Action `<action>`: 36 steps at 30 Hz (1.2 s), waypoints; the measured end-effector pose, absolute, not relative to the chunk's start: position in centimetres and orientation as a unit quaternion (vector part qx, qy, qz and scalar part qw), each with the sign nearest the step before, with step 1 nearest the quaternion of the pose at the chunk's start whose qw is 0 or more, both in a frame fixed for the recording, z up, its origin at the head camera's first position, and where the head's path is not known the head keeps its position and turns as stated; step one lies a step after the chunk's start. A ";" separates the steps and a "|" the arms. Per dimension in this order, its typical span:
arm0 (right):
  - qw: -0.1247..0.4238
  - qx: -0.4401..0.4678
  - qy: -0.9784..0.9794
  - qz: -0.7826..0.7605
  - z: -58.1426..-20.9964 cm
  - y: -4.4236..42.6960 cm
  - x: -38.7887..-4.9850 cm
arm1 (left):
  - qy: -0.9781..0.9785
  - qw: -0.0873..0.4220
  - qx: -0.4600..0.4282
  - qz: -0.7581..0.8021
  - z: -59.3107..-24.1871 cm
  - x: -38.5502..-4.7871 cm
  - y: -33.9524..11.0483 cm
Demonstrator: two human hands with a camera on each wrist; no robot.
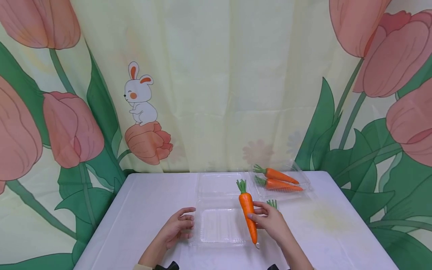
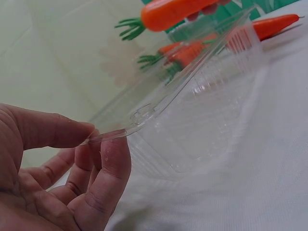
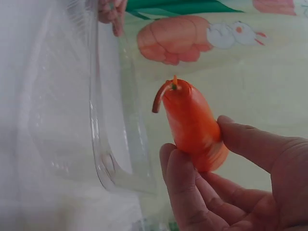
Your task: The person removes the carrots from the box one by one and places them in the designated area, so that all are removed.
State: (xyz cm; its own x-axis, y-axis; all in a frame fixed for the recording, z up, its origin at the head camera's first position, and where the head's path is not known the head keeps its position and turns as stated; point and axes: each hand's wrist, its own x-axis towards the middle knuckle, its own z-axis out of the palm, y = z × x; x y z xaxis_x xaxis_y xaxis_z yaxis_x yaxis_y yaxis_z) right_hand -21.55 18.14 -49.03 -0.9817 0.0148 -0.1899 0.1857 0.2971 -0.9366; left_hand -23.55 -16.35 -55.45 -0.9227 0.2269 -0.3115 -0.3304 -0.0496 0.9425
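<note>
My right hand (image 1: 270,221) pinches an orange toy carrot (image 1: 247,213) by its middle between thumb and fingers. The carrot tilts, green top away from me, above the right side of a clear plastic box (image 1: 221,227) whose lid lies folded back. In the right wrist view the carrot's tip (image 3: 174,86) points at the camera. My left hand (image 1: 177,228) is at the box's left side; in the left wrist view its thumb and a finger pinch the clear rim (image 2: 113,136). Nothing shows inside this box.
Behind on the right, a second clear box (image 1: 305,180) holds two carrots (image 1: 281,175). Another carrot's green top (image 1: 272,203) shows behind my right hand, its body mostly hidden. A white cloth covers the table (image 1: 135,210), and a tulip-printed curtain (image 1: 209,93) hangs behind.
</note>
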 end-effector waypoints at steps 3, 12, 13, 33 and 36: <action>0.070 0.076 0.800 -0.591 -48.7 19.1 -21.0 | 0.661 0.191 -0.037 0.725 -55.4 -23.5 -16.4; 0.084 0.112 0.813 -0.565 -49.0 22.4 -19.7 | 0.667 0.191 -0.041 0.719 -55.4 -23.7 -16.4; 0.085 0.115 0.814 -0.562 -49.0 22.7 -19.6 | 0.667 0.190 -0.042 0.719 -55.4 -23.7 -16.4; 0.132 0.158 0.834 -0.511 -51.6 29.9 -18.1 | 0.689 0.159 -0.067 0.704 -55.1 -23.2 -17.5; 0.136 0.164 0.837 -0.504 -52.1 30.6 -17.9 | 0.695 0.149 -0.080 0.699 -55.0 -23.2 -18.2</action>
State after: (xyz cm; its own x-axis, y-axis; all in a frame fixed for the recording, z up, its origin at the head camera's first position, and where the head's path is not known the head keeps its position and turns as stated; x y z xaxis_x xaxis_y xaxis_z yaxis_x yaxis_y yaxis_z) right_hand -17.89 30.64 -52.13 -0.9095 0.1379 -0.3921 0.4110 0.4392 -0.7989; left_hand -23.17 -18.18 -55.00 -0.9431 0.0965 -0.3181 -0.3187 0.0101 0.9478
